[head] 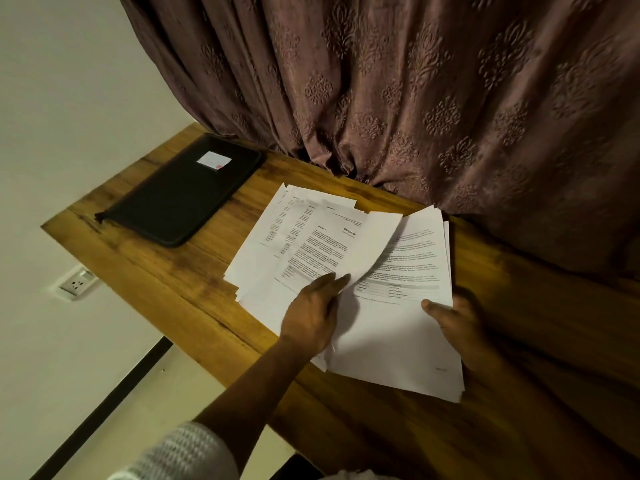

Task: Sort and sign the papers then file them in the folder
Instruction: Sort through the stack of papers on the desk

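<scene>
We're on the papers (277,244): a loose fan lies mid-surface, with a stack (398,337) at the near edge. Our right hand (457,323) grips that stack, thumb on top. Our left hand (311,313) pinches the lower edge of one sheet (375,244), which curls upward. Light, floppy, slippery, we'd judge: best taken by an edge. The black folder (183,192) lies closed, well apart on the surface (166,289).

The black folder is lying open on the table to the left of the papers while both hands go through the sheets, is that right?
Not quite: the head view shows the black folder closed, not open. The rest stands: it lies on the table left of the papers, and the left hand and right hand both handle the sheets.
</scene>
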